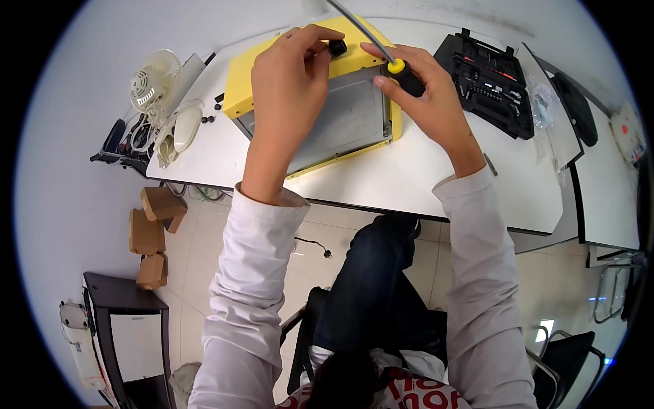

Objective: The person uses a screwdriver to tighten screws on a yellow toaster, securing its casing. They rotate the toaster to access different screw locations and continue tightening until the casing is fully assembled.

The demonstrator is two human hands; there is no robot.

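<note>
White sleeves point(248, 273) foremost, left hand point(291, 82) in fingertip pinch on black cylinder point(338, 48), right hand point(437, 99) half-curled around screwdriver point(409, 80).

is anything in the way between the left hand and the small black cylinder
Nothing visible: the left hand holds the small black cylinder directly. The screwdriver in the right hand slants past to the right.

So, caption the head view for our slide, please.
Left hand holds a small black piece, right hand a screwdriver, over a yellow casing.
</note>
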